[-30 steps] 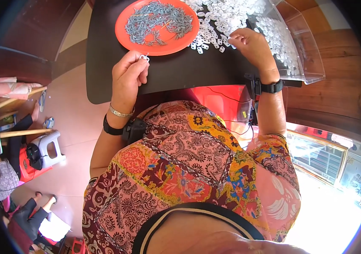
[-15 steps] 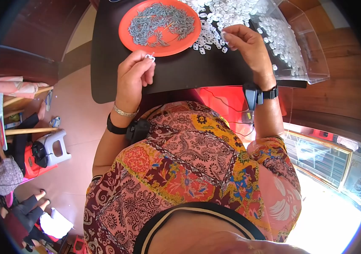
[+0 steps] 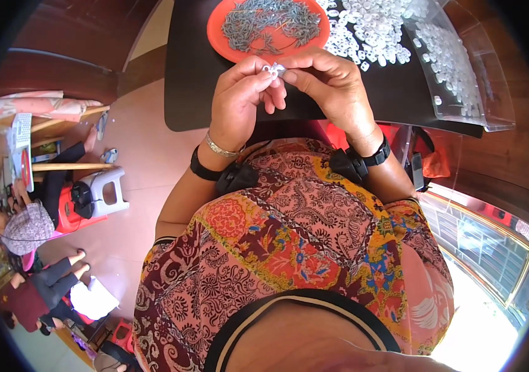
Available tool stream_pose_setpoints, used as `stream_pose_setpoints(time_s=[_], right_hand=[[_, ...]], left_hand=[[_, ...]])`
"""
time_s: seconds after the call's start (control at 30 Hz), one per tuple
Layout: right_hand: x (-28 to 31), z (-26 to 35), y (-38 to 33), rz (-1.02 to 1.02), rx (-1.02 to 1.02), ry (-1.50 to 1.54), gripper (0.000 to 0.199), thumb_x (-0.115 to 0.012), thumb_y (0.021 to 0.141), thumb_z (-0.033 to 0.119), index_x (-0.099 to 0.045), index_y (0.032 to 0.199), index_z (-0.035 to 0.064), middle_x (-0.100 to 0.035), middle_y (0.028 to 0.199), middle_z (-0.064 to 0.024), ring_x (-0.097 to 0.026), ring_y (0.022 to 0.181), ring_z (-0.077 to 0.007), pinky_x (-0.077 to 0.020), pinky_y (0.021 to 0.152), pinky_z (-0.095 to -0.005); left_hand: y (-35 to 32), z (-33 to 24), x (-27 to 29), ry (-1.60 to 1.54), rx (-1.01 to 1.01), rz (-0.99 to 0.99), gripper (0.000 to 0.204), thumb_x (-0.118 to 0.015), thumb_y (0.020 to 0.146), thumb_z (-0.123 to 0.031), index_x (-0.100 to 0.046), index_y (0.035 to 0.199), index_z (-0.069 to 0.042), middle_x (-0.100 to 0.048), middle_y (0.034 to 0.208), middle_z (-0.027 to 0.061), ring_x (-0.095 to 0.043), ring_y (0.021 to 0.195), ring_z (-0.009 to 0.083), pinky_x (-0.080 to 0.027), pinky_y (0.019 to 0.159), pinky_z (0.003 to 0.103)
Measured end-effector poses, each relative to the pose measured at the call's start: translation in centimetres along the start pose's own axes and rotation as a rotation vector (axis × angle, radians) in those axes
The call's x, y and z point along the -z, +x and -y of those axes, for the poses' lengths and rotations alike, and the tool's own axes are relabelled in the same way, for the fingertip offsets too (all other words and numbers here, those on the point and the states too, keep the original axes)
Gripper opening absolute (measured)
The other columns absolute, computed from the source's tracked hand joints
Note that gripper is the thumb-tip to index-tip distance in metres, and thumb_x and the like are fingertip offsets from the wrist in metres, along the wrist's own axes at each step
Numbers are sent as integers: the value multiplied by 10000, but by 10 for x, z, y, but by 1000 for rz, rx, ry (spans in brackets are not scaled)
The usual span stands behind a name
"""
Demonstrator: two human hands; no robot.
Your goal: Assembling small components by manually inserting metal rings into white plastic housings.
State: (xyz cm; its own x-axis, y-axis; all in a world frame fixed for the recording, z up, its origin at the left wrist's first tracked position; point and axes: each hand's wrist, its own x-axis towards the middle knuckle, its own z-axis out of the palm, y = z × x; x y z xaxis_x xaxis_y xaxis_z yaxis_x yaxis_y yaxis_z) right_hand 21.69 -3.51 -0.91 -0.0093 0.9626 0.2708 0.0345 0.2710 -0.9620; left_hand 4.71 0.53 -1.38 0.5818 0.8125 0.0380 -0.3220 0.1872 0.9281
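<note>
Fingertips of both hands meet above the dark table's near side, just in front of an orange-red plate (image 3: 216,42). My left hand (image 3: 234,105) pinches a small white plastic piece (image 3: 273,70) between thumb and forefinger. Against it, the thumb and forefinger of my right hand (image 3: 337,93) are closed on another small whitish piece, mostly covered by the fingers. Slim grey metal pieces (image 3: 244,30), like screws or nails, lie heaped on the plate. Right of it spreads a pile of small white plastic pieces (image 3: 373,34) with holes.
A clear plastic tray (image 3: 499,126) holding more white pieces stands at the table's right edge. The dark table (image 3: 190,93) ends near my lap. On the left are a grey plastic stool (image 3: 114,180) and two people seated some way off.
My right hand has moved left from beside the white pile to my left hand, bringing its piece against the other one. The whole view has shifted, so the table sits further right.
</note>
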Motion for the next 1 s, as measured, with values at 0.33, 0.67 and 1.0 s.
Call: stream_pose_setpoints(time_s=[0.33, 0.67, 1.0], right_hand=[[-5, -4, 0, 48, -170, 383, 129, -578, 878, -17, -616, 999, -44, -650, 807, -98, -633, 707, -143, -532, 701, -274], [5, -8, 1, -17, -155, 195, 170, -606, 884, 63, -659, 1041, 22, -639, 805, 13, -545, 702, -44, -469, 665, -186], [9, -4, 0, -3, -160, 166, 155, -621, 881, 94, -670, 1017, 38, -628, 791, 21, -547, 690, -40, -470, 649, -192]], left_hand=[[0, 9, 4, 13, -19, 13, 186, -455, 890, -171, -505, 800, -16, -572, 729, 105, -571, 643, 179, -429, 576, 257], [-4, 5, -1, 181, 3, -107, 170, -501, 882, -157, -535, 780, -25, -554, 663, 34, -495, 557, 85, -370, 519, 212], [-8, -1, -7, 400, 38, -110, 173, -497, 876, -140, -512, 735, -40, -484, 613, -9, -430, 527, 60, -310, 492, 197]])
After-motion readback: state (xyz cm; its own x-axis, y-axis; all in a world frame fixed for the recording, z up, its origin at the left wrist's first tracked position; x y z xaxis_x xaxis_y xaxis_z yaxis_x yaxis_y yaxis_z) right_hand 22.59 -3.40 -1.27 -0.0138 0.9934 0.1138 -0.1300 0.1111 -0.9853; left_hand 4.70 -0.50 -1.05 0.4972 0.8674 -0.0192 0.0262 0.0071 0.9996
